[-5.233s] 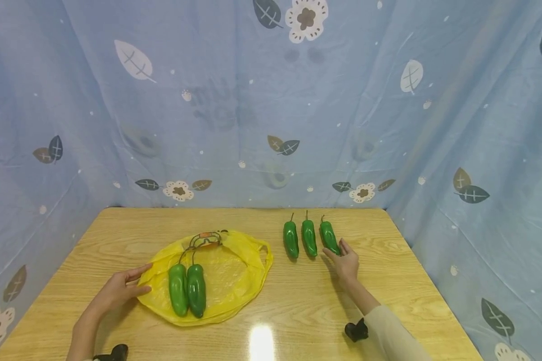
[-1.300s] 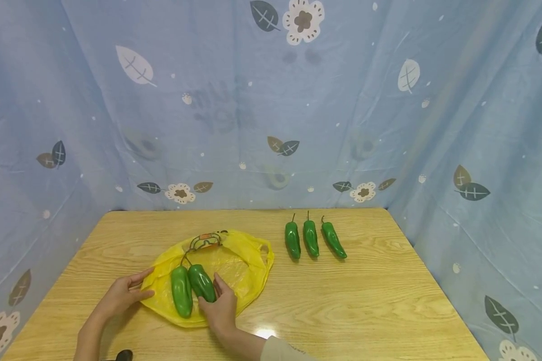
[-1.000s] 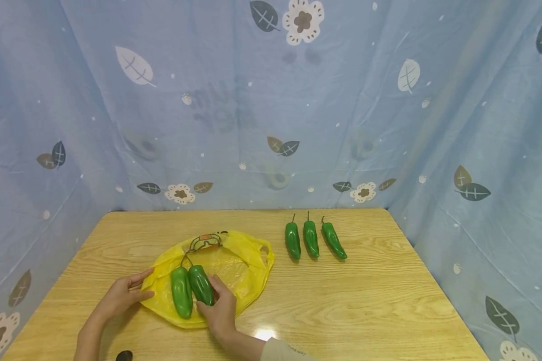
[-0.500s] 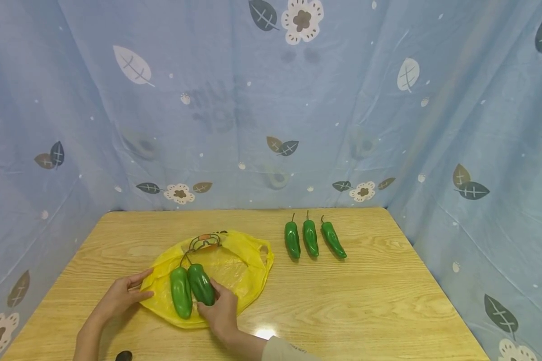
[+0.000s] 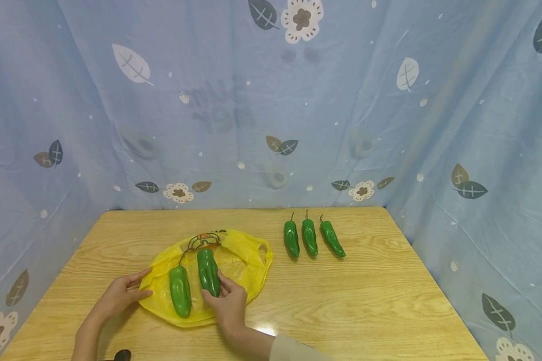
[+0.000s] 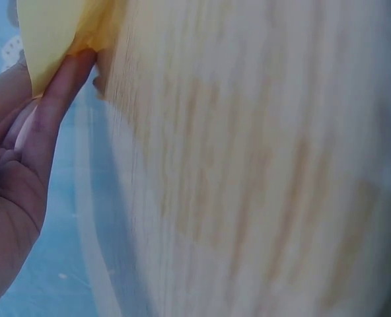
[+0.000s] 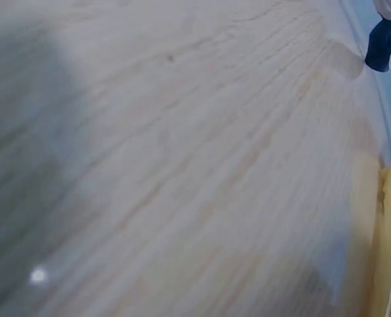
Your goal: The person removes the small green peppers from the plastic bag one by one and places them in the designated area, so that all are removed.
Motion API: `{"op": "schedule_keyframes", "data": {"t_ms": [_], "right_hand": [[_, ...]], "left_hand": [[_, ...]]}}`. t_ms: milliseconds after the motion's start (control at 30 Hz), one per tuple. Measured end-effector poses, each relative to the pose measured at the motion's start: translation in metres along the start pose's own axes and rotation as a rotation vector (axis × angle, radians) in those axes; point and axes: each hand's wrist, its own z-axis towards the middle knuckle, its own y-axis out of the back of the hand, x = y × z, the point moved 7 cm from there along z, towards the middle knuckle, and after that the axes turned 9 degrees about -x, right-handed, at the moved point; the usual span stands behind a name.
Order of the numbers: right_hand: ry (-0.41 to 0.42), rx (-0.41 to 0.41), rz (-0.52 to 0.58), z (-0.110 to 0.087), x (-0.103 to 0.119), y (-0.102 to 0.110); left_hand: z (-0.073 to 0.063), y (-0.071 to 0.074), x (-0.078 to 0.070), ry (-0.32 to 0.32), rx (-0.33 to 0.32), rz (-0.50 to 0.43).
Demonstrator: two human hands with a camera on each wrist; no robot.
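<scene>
A yellow plastic bag [image 5: 228, 296] lies spread on the table. My left hand [image 5: 119, 297] holds its left edge between thumb and fingers; the left wrist view shows the yellow plastic [image 6: 50, 39] at those fingertips. My right hand [image 5: 230, 303] grips the lower end of a dark green chili pepper [image 5: 208, 271] over the middle of the bag, its stem end pointing away from me. To the left, a lighter green pepper [image 5: 179, 292] with a long stem rests on the bag. My right hand is out of sight in the right wrist view.
Three slimmer green peppers stand in a row at the back right: the left one [image 5: 291, 239], the middle one [image 5: 309, 237] and the slanted right one [image 5: 332, 239]. A blue patterned curtain [image 5: 235, 125] surrounds the wooden table [image 5: 366, 301].
My right hand came from the right-hand pepper of the row to the dark pepper on the bag, then shifted it right and away from the lighter one. My left hand stays at the bag's edge.
</scene>
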Motion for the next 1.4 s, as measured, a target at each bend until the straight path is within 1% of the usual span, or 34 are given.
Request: {"op": "schedule_keyframes", "data": {"t_ms": [167, 233, 400, 567, 633, 733, 800, 867, 1100, 1267, 1400], "right_hand": [[-0.003, -0.011, 0.022, 0.006, 0.006, 0.011], [0.004, -0.017, 0.001, 0.008, 0.008, 0.018], [0.012, -0.039, -0.071, 0.015, 0.015, 0.039], [0.014, -0.067, -0.083, 0.024, 0.024, 0.065], [0.016, -0.073, -0.091, 0.025, 0.035, 0.074], [0.025, -0.070, -0.095, 0.028, 0.040, 0.086], [0.033, -0.080, -0.109, 0.029, 0.041, 0.094], [0.040, -0.085, -0.108, 0.031, 0.037, 0.102], [0.043, -0.113, -0.138, 0.030, 0.045, 0.125], [0.051, -0.114, -0.132, 0.034, 0.054, 0.141], [0.053, -0.129, -0.133, 0.038, 0.061, 0.153]], "left_hand": [[0.000, 0.000, -0.002, -0.010, 0.001, -0.003], [0.000, -0.001, -0.002, -0.006, 0.005, -0.002], [0.001, 0.000, -0.001, 0.006, 0.004, 0.006], [0.001, 0.001, -0.001, -0.001, 0.001, 0.011], [0.001, 0.002, 0.000, -0.003, 0.002, 0.018], [0.001, 0.001, 0.000, -0.011, 0.004, 0.014], [0.001, 0.001, 0.000, -0.014, 0.005, 0.012], [0.001, 0.000, -0.001, -0.019, 0.008, 0.007], [0.000, -0.002, 0.002, 0.002, 0.013, 0.012], [-0.001, -0.003, 0.003, -0.010, 0.011, 0.019], [-0.001, 0.000, 0.001, -0.028, 0.007, 0.014]]}}
